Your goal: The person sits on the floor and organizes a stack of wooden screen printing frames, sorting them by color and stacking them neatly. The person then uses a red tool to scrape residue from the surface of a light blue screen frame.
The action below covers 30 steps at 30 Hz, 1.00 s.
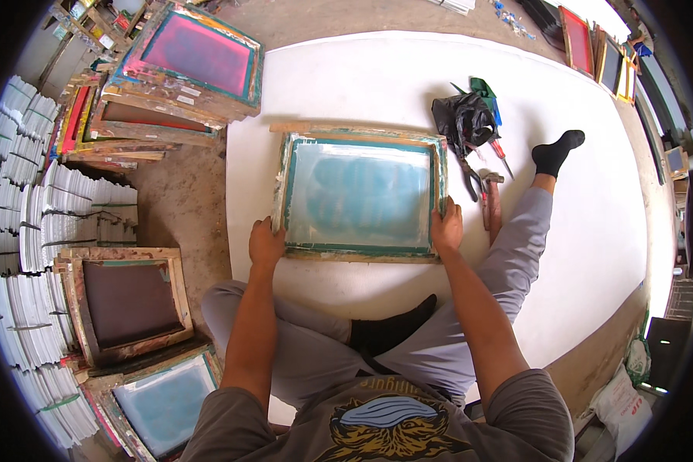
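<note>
Workshop, with stacked framed screens (179,91)

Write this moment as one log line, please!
left grip: holds left edge of framed screen | right grip: holds its right edge | hammer: lying on white surface

Your two hands (266,245) (447,229) hold one framed screen (366,192); beyond your right grip, one hammer (494,206), one black bag (462,122).

The person's left hand (266,242) gripped the left side of a rectangular, wooden-framed blue screen (362,192), the right hand (446,228) its right side, both bare forearms (252,331) outstretched.
</note>
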Motion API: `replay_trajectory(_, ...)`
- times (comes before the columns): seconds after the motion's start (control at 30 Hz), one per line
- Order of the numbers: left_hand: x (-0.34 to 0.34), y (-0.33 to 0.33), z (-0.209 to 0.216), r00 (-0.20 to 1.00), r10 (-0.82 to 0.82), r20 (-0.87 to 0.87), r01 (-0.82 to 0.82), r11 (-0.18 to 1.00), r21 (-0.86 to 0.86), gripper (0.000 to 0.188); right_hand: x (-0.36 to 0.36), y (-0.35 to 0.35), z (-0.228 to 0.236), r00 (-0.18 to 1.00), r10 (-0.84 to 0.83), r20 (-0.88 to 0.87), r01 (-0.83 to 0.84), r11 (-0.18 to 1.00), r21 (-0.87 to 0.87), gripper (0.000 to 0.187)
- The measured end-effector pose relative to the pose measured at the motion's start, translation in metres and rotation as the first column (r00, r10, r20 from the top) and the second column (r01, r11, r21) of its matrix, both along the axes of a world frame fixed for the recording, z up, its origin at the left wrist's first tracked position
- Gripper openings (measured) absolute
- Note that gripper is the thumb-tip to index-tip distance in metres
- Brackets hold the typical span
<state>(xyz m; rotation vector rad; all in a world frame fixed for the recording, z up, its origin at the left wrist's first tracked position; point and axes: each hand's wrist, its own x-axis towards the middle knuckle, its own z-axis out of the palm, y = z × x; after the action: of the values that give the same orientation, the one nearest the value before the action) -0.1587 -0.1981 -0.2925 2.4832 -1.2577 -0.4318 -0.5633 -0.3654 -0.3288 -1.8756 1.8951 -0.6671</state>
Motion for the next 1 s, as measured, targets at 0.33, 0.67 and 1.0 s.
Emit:
replay_trajectory(0.33, -0.008, 0.003, 0.029, 0.998, -0.045, 0.042, 0.058, 0.907, -0.417, 0.042, -0.013, 0.003, -0.007, 0.991, -0.028, 0.131, 0.036, 0.998, -0.058, 0.055)
replay_trajectory(0.67, -0.007, 0.003, 0.029, 0.999, -0.047, 0.02, 0.05, 0.84, -0.541, 0.037, -0.01, 0.007, 0.015, 0.971, 0.011, 0.24, 0.029, 0.986, -0.162, 0.057)
replay_trajectory(1.0, -0.007, 0.008, 0.032, 0.999, -0.031, 0.029, 0.041, 0.808, -0.588, 0.039, -0.01, 0.003, 0.017, 0.967, 0.059, 0.249, 0.004, 0.97, -0.242, 0.057)
